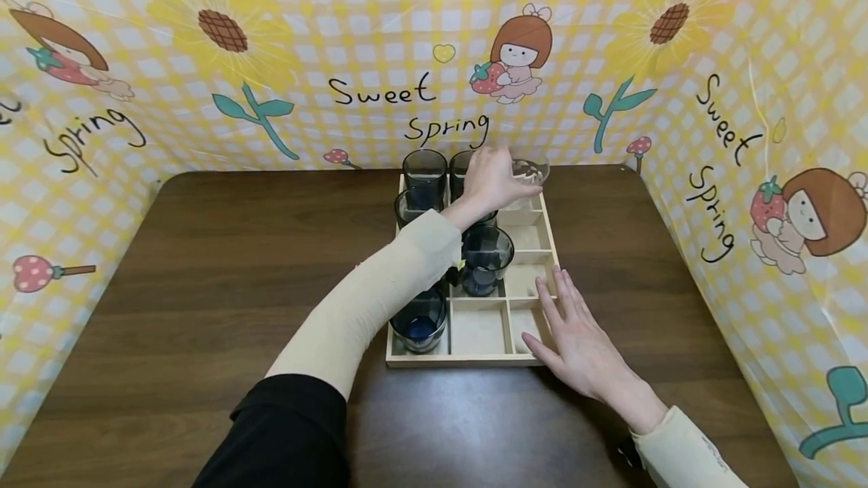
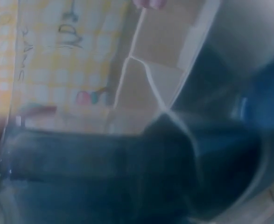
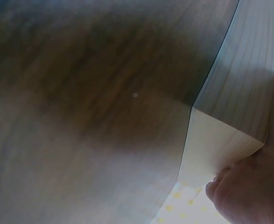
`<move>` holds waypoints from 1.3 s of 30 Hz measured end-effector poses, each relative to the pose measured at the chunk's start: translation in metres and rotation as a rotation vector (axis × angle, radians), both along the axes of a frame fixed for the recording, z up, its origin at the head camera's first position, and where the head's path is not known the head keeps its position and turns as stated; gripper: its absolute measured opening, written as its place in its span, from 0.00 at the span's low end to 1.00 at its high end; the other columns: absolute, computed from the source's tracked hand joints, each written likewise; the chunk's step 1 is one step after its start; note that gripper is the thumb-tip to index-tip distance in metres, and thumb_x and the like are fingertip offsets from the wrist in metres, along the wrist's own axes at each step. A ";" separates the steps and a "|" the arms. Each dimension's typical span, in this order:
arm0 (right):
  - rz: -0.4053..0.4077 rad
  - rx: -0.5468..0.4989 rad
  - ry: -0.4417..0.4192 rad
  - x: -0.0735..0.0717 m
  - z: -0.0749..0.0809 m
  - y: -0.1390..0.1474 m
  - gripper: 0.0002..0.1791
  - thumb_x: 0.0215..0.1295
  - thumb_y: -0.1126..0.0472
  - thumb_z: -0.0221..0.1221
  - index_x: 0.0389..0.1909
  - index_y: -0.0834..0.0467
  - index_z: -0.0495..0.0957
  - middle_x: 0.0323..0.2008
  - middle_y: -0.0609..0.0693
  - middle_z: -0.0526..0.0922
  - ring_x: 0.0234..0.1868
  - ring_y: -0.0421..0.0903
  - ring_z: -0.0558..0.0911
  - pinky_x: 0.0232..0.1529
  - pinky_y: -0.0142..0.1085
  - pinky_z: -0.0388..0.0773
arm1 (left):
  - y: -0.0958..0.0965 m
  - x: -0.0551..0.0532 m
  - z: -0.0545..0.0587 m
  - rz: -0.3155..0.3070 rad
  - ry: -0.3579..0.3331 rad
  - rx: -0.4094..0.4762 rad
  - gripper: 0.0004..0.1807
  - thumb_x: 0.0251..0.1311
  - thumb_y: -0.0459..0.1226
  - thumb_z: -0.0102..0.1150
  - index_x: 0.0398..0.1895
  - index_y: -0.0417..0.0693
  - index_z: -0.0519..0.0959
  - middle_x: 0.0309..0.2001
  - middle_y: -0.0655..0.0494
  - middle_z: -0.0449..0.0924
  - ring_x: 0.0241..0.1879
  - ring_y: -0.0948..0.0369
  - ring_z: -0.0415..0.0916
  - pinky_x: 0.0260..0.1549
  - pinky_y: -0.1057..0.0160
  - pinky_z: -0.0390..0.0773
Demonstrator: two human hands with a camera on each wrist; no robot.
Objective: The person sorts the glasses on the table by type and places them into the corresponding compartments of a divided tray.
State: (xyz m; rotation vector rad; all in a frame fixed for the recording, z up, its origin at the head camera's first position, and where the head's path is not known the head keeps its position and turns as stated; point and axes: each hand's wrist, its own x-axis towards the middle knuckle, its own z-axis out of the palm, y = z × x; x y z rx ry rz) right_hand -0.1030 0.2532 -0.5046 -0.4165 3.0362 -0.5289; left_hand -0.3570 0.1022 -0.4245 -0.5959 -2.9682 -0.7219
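My left hand point(image 1: 490, 181) reaches across the divided wooden box point(image 1: 468, 360) to its far right corner. There its thumb and fingers hold a clear glass point(image 1: 532, 170), whose rim shows beside the hand. Smoky blue glasses fill much of the left and middle columns; one dark glass point(image 1: 487, 258) stands upright in the middle one, and another dark glass point(image 1: 419, 322) in the near left compartment. The right hand point(image 1: 576, 337) lies with fingers spread along the box's right edge. In the left wrist view, a bluish glass point(image 2: 80, 186) covers the lower part, blurred.
A brown wooden table point(image 1: 237, 285) carries the box. Yellow checked cloth point(image 1: 380, 21) rises behind the table and along both sides, close behind the box's far end. In the right wrist view, a pale box corner point(image 3: 221, 140) stands on the tabletop.
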 end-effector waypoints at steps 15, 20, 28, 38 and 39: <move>0.001 -0.015 0.012 0.001 0.000 -0.001 0.50 0.80 0.42 0.60 0.90 0.60 0.49 0.90 0.68 0.39 0.90 0.69 0.46 0.85 0.65 0.58 | 0.000 0.005 0.000 -0.033 0.062 -0.323 0.54 0.63 0.72 0.68 0.75 0.38 0.74 0.75 0.43 0.73 0.81 0.45 0.63 0.88 0.48 0.52; 0.005 -0.017 0.025 0.001 -0.001 -0.001 0.50 0.80 0.43 0.61 0.90 0.60 0.49 0.90 0.68 0.40 0.90 0.69 0.46 0.84 0.66 0.58 | 0.002 0.004 0.000 -0.034 0.037 -0.388 0.60 0.65 0.73 0.65 0.82 0.35 0.66 0.82 0.41 0.67 0.85 0.45 0.57 0.89 0.48 0.48; 0.005 -0.011 0.025 0.002 -0.002 0.000 0.50 0.80 0.42 0.60 0.90 0.60 0.49 0.90 0.68 0.40 0.90 0.68 0.46 0.84 0.65 0.58 | 0.004 0.006 0.000 -0.013 0.001 -0.433 0.57 0.65 0.74 0.63 0.83 0.43 0.67 0.82 0.47 0.68 0.85 0.48 0.57 0.89 0.48 0.44; -0.002 -0.014 0.009 0.002 0.000 -0.001 0.50 0.81 0.42 0.60 0.90 0.60 0.48 0.90 0.67 0.39 0.91 0.68 0.45 0.85 0.66 0.57 | 0.006 0.009 0.004 0.002 -0.022 -0.483 0.57 0.67 0.76 0.58 0.85 0.47 0.64 0.83 0.50 0.65 0.85 0.49 0.55 0.89 0.47 0.42; -0.002 -0.013 0.008 0.002 -0.001 -0.001 0.50 0.81 0.42 0.60 0.90 0.60 0.48 0.90 0.67 0.39 0.91 0.68 0.45 0.85 0.65 0.58 | 0.006 0.009 0.003 0.004 -0.025 -0.487 0.56 0.67 0.76 0.57 0.86 0.48 0.64 0.83 0.50 0.65 0.85 0.49 0.55 0.89 0.47 0.42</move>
